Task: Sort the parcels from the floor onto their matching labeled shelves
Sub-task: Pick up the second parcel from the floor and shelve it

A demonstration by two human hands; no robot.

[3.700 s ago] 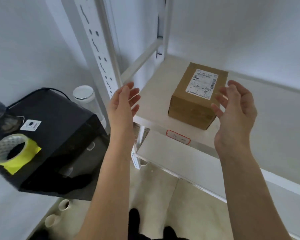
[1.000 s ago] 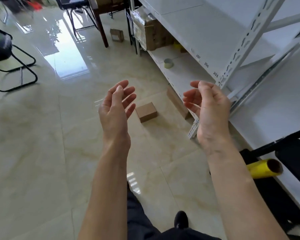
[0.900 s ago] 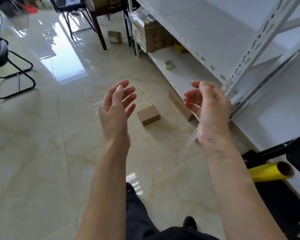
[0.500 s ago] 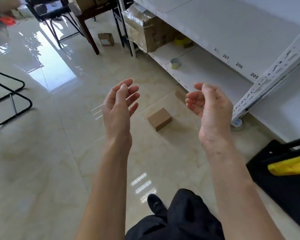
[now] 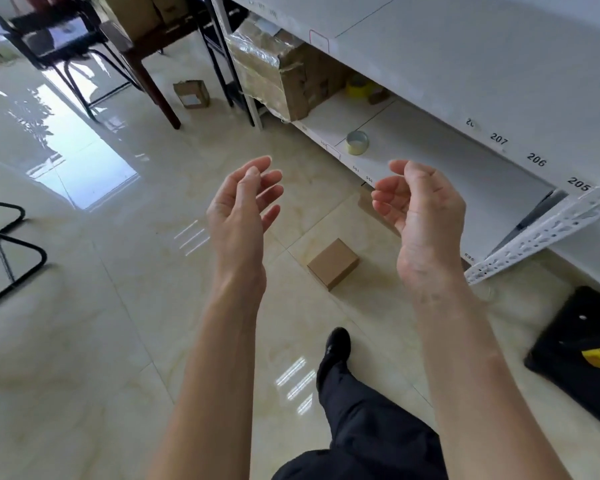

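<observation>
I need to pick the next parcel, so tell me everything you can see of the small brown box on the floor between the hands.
The small brown box is plain cardboard, roughly cube-shaped and closed, with no label on the faces that show. It sits flat on the glossy tiled floor, turned corner-on to the camera, just off the lowest shelf. Nothing touches it; both hands are empty above it.
</observation>
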